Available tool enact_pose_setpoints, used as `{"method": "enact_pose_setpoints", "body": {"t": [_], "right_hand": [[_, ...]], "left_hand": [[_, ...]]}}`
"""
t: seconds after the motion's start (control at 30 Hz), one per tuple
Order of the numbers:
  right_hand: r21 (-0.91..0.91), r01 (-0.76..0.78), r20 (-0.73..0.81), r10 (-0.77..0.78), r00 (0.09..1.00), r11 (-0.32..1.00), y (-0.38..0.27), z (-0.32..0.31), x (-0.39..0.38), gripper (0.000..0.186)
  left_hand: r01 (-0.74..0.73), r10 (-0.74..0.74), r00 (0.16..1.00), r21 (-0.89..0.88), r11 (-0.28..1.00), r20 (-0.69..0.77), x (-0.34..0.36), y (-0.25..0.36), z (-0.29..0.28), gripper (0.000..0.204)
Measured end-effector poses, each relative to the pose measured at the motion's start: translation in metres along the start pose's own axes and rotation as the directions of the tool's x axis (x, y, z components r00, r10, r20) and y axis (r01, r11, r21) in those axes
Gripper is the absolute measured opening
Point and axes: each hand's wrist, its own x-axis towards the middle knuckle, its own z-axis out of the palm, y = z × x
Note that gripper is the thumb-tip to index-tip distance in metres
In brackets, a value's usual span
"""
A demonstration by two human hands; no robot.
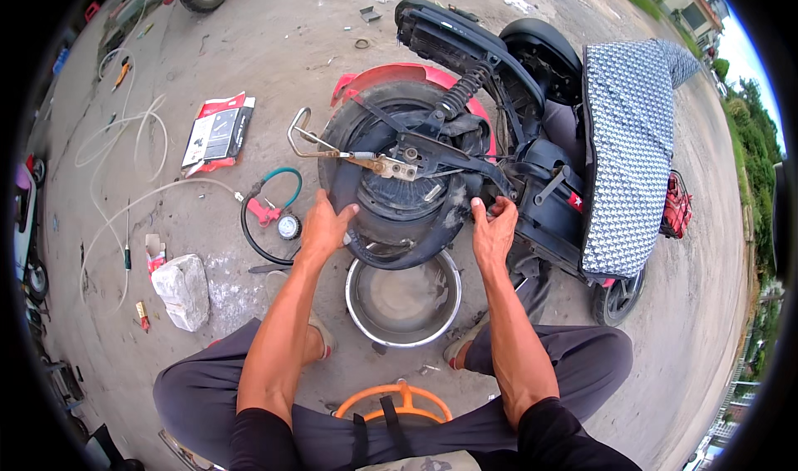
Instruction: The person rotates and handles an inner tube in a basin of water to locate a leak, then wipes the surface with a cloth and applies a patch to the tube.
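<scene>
A scooter [532, 159] lies on its side, its wheel [407, 190] facing up in front of me. A black inner tube [384, 253] bulges out along the near side of the tyre [337, 126]. My left hand [324, 230] is closed on the tube's left part, thumb on top and a fingertip showing at its edge. On the other side, my right hand [495, 231] stays beside the tube with thumb and curled fingers apart; whether it touches the rubber I cannot tell. A round metal basin [355, 325] with cloudy water sits just below the tube.
To the left lie an air hose [179, 192] with a pressure gauge [288, 226], a red-and-white package [218, 134] and a pale stone block [181, 292]. A patterned cover [630, 155] drapes the scooter's right side. Between my legs is an orange ring-shaped frame [407, 394].
</scene>
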Motion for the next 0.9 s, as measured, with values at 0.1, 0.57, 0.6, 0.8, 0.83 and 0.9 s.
{"method": "enact_pose_setpoints", "body": {"t": [0.1, 0.57, 0.6, 0.8, 0.83, 0.9], "right_hand": [[0.168, -0.52, 0.456, 0.402, 0.794, 0.838, 0.037, 0.025, -0.047, 0.047], [0.175, -0.614, 0.627, 0.394, 0.672, 0.77, 0.047, 0.013, -0.094, 0.021], [0.119, -0.632, 0.664, 0.412, 0.624, 0.766, 0.039, 0.018, -0.088, 0.021], [0.4, -0.533, 0.517, 0.296, 0.803, 0.746, 0.039, 0.047, -0.041, 0.026], [0.549, -0.444, 0.433, 0.214, 0.876, 0.708, 0.043, 0.052, -0.029, 0.028], [0.364, -0.393, 0.446, 0.212, 0.869, 0.844, 0.011, 0.051, -0.005, 0.031]], "left_hand": [[0.014, -0.015, 0.999, 0.029, 0.999, 0.043, -0.015, 0.0, 0.002, 0.058], [-0.058, 0.047, 0.992, 0.09, 0.994, 0.114, -0.033, -0.034, 0.006, 0.026], [-0.066, 0.064, 0.998, 0.086, 0.994, 0.026, -0.035, -0.031, 0.006, 0.024], [-0.251, 0.24, 0.919, 0.006, 0.968, -0.312, -0.026, -0.03, -0.012, 0.025], [-0.214, 0.177, 0.932, -0.086, 0.973, -0.317, -0.023, -0.029, -0.012, 0.027], [-0.182, 0.111, 0.933, -0.182, 0.966, -0.341, -0.022, -0.031, -0.014, 0.025]]}}
